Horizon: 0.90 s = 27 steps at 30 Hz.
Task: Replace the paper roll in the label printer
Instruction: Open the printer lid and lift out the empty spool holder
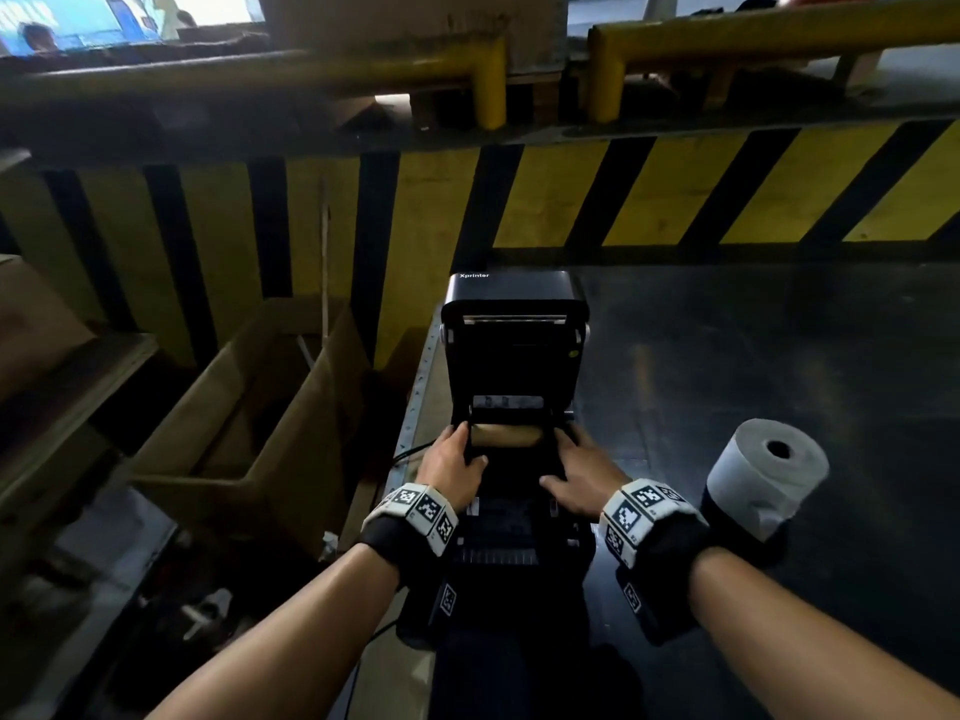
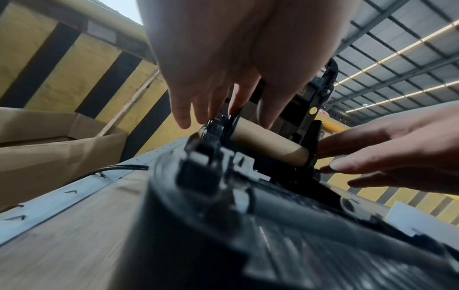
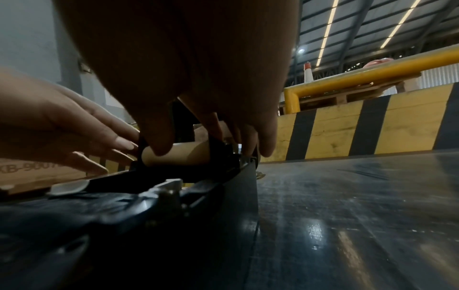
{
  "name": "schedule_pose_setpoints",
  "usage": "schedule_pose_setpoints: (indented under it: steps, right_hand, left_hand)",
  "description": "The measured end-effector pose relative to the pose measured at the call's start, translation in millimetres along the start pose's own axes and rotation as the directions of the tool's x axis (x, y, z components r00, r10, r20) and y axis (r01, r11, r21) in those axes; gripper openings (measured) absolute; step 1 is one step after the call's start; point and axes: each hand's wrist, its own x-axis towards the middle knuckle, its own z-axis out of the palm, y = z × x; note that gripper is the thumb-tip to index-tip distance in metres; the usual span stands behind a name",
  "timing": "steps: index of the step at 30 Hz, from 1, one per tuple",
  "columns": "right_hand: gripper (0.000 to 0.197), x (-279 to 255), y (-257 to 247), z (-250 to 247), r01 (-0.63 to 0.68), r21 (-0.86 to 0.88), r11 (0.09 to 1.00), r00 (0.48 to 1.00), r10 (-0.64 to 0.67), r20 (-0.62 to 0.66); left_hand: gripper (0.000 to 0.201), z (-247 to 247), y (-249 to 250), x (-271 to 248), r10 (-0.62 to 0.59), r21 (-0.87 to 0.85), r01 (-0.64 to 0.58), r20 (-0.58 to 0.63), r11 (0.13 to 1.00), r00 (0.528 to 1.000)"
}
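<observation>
A black label printer stands with its lid raised. A bare brown cardboard core sits between the two black roll guides in its bay. My left hand pinches the left guide, fingers outside and thumb over the core's end. My right hand straddles the right guide with its fingers, its thumb lying in front of the core. A full white paper roll stands on end to the right of the printer.
The printer sits on a dark glossy table near its left edge. An open cardboard box lies below on the left. A yellow-and-black striped barrier and yellow rails stand behind. A cable leaves the printer's left side.
</observation>
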Motion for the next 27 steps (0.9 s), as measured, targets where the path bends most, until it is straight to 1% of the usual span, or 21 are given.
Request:
schedule_pose_setpoints:
  steps: [2,4,6,8,9,11,13,14,16,19,21,22,23,24,26,27]
  right_hand:
    - [0.066,-6.1,-3.6,-4.4,0.025,0.068,0.997,0.998,-0.020,-0.064]
    - [0.059,-14.7,-7.3,-9.4,0.057,0.128,0.990,0.987,-0.037,-0.155]
    - [0.054,-25.1,-10.9,-15.8,0.073,0.166,0.983,0.970,-0.031,-0.243]
    - [0.049,-37.5,-10.1,-23.5,0.066,0.165,0.984,0.943,-0.008,-0.332]
    - [0.046,-45.1,-10.0,-27.0,0.060,0.160,0.985,0.926,0.005,-0.378]
    - [0.041,-63.2,-9.0,-34.4,0.045,0.175,0.983,0.891,0.040,-0.453]
    - [0.037,-82.9,-4.1,-41.6,0.030,0.246,0.969,0.855,0.103,-0.508]
    - [0.035,-93.2,0.0,-45.2,0.013,0.305,0.952,0.837,0.157,-0.525]
    - [0.030,-115.0,7.8,-51.3,-0.003,0.424,0.906,0.804,0.254,-0.537]
    - [0.022,-144.3,24.8,-49.9,0.038,0.551,0.834,0.789,0.314,-0.529]
    - [0.016,-159.6,39.2,-42.6,0.030,0.641,0.767,0.801,0.365,-0.475]
    - [0.012,-165.4,46.9,-38.1,0.002,0.669,0.743,0.812,0.390,-0.435]
    - [0.012,-170.6,54.6,-33.8,-0.022,0.690,0.723,0.822,0.406,-0.399]
    - [0.017,-173.9,63.8,-29.0,-0.036,0.722,0.691,0.831,0.421,-0.362]
    - [0.023,-179.8,81.3,-21.2,-0.027,0.800,0.600,0.853,0.431,-0.294]
    - [0.023,-182.3,89.5,-18.4,-0.035,0.820,0.572,0.865,0.428,-0.262]
  left_hand:
    - [0.053,-4.5,4.6,-7.0,0.057,-0.065,-0.063,-0.082,0.996,0.995]
    - [0.048,-9.4,9.1,-14.4,0.101,-0.129,-0.123,-0.170,0.984,0.980]
    - [0.048,-17.5,15.9,-21.6,0.131,-0.183,-0.175,-0.229,0.967,0.965]
    - [0.047,-24.2,24.6,-27.8,0.159,-0.225,-0.223,-0.272,0.949,0.949]
    - [0.046,-28.0,28.6,-31.8,0.176,-0.236,-0.245,-0.277,0.940,0.944]
    - [0.045,-32.9,38.0,-40.6,0.208,-0.249,-0.271,-0.249,0.930,0.946]
    - [0.044,-33.2,49.3,-49.8,0.237,-0.272,-0.289,-0.210,0.918,0.949]
    - [0.045,-31.0,55.0,-54.9,0.241,-0.286,-0.286,-0.181,0.915,0.953]
    - [0.046,-23.8,65.1,-65.6,0.250,-0.325,-0.273,-0.112,0.905,0.962]
    - [0.046,-7.4,72.7,-78.9,0.274,-0.412,-0.256,-0.018,0.874,0.962]
    - [0.043,4.5,74.7,-89.9,0.260,-0.507,-0.194,0.062,0.840,0.964]
    - [0.038,10.9,74.3,-95.1,0.245,-0.560,-0.150,0.098,0.815,0.964]
    - [0.034,17.3,73.1,-100.1,0.232,-0.603,-0.105,0.138,0.791,0.963]
    - [0.035,25.0,71.6,-104.2,0.219,-0.636,-0.059,0.176,0.769,0.960]
    - [0.035,36.4,69.7,-113.1,0.210,-0.663,0.002,0.240,0.749,0.948]
    - [0.035,41.0,70.0,-117.9,0.208,-0.677,0.029,0.267,0.735,0.941]
